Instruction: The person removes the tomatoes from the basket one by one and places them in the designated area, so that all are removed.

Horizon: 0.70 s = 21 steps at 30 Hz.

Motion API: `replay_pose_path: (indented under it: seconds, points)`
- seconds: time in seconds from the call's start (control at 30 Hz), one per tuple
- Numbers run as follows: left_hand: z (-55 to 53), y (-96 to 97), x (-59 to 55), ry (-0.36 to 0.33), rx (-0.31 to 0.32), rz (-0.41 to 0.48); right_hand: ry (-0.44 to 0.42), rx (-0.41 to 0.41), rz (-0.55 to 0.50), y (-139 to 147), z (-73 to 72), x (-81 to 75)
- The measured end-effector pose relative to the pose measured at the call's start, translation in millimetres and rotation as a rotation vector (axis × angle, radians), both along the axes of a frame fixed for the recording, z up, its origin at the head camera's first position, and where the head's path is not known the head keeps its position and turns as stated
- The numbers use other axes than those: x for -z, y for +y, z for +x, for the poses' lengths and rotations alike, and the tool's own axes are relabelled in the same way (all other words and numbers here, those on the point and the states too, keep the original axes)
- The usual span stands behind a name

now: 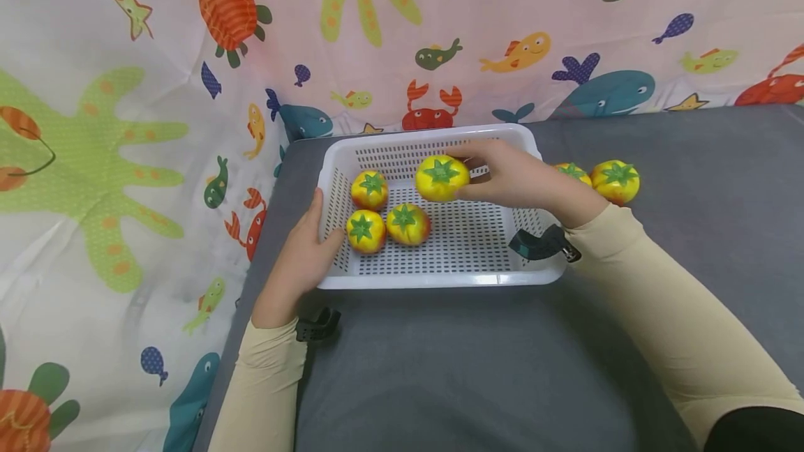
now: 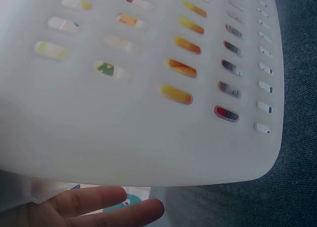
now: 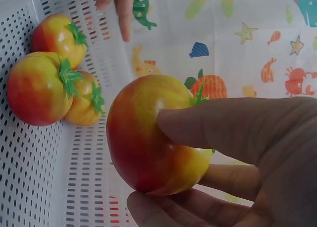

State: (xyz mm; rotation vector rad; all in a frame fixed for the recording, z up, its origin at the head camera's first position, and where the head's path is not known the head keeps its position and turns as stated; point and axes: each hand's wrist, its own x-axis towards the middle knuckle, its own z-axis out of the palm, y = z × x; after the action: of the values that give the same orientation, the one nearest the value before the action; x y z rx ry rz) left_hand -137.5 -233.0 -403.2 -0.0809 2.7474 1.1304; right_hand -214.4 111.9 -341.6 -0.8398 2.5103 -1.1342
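Observation:
A white plastic basket with slotted walls sits on the dark grey table. My left hand holds its left end, thumb over the rim and fingers along the outside; two fingertips show beyond the wall in the left wrist view. Above the basket, my right hand grips a yellow-red tomato between thumb and fingers, its green star-shaped top facing up in the head view. In the basket's left part lie three similar tomatoes, one at the back, one in front and one beside it.
On the table right of the basket are two more tomatoes, one in plain sight and another partly hidden behind my right forearm. A cloth printed with sea animals hangs at the back and left. Both wrists wear black straps.

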Motion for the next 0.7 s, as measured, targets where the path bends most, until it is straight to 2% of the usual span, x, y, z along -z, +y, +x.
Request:
replay_pose_path:
  seconds: [0.2, 0.37, 0.57, 0.7]
  points:
    - [-1.1, 1.2, 1.5, -0.005, -0.003, -0.006, 0.011, 0.013, -0.014, 19, 15.7, -4.9]
    - [-1.7, 1.3, 1.1, 0.004, 0.001, -0.019, 0.016, 0.074, 0.011, 35, 27.9, -11.0]
    - [-1.3, 0.3, 0.4, -0.006, -0.009, -0.024, 0.023, 0.124, -0.002, 54, 35.3, -15.7]
    - [-0.8, 0.3, 0.4, -0.009, -0.010, -0.020, -0.004, 0.174, 0.010, 67, 38.9, -18.1]
